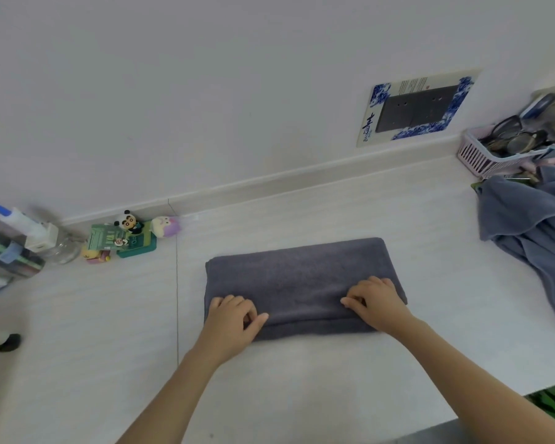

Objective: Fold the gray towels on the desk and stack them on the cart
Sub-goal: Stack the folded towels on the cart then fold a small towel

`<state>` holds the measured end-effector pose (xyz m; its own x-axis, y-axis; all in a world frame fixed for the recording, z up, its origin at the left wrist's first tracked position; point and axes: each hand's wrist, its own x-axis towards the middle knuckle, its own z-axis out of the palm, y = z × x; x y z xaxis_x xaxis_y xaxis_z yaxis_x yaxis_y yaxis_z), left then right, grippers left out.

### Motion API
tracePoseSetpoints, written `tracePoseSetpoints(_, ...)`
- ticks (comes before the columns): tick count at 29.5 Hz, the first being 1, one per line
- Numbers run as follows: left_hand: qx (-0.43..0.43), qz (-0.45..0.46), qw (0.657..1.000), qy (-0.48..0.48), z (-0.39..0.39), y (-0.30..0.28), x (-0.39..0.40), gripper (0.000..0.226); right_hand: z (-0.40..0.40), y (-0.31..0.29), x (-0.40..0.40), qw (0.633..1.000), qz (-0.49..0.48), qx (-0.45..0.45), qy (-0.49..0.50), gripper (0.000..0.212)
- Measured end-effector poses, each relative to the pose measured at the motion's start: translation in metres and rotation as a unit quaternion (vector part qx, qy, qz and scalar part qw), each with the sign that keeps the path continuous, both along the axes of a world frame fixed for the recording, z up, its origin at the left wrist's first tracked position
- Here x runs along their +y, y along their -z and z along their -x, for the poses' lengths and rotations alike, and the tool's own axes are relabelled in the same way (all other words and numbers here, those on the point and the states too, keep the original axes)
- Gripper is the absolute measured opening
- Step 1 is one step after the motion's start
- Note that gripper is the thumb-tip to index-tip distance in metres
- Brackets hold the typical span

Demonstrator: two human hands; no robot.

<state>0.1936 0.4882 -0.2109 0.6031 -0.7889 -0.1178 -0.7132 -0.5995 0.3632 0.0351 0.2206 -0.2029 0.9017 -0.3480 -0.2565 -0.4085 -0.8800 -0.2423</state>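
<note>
A dark gray towel [298, 277] lies folded into a long rectangle on the white desk [302, 379], a little right of centre. My left hand [234, 318] sits on the towel's near left corner, its fingers curled and pinching the top layer. On the near right part of the towel, my right hand [377, 299] also has its fingers curled into the cloth. A second, bluish-gray towel [526, 225] lies crumpled and unfolded at the right end of the desk. The cart is out of view.
A pink basket [474, 155] full of glasses and clutter stands at the back right. Small toy figures [132, 235] sit by the wall at the left, with a glass bottle [61, 248] and pens beside them. The desk's front edge shows at the lower right.
</note>
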Motion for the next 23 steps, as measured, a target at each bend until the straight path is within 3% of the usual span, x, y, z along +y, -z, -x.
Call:
tracePoseSetpoints(4, -0.056, 0.088, 0.994, -0.043, -0.009, -0.007, -0.042, 0.033, -0.026, -0.001, 0.026, 0.993, -0.014, -0.116, 0.021, 0.027)
tracePoseSetpoints(6, -0.047, 0.044, 0.996, -0.057, -0.013, -0.008, -0.07, 0.038, -0.046, 0.004, 0.038, 0.989, -0.01, -0.147, 0.024, 0.041)
tracePoseSetpoints(10, -0.033, -0.12, 0.992, -0.021, -0.004, 0.021, -0.094, 0.06, -0.072, 0.023, 0.057, 0.997, -0.018, -0.076, 0.007, 0.07)
tracePoseSetpoints(14, -0.081, -0.111, 0.99, -0.023, 0.003, 0.042, -0.086, 0.065, -0.065, 0.044, 0.061, 0.998, 0.034, -0.048, 0.023, 0.055)
tracePoseSetpoints(18, -0.071, -0.098, 0.992, -0.031, -0.005, 0.043, -0.076, 0.059, -0.065, 0.053, 0.058, 0.997, 0.045, -0.062, 0.03, 0.051)
tracePoseSetpoints(23, -0.02, -0.111, 0.975, -0.192, -0.013, 0.039, -0.031, 0.061, -0.066, 0.052, 0.06, 0.997, 0.024, -0.05, 0.055, 0.063)
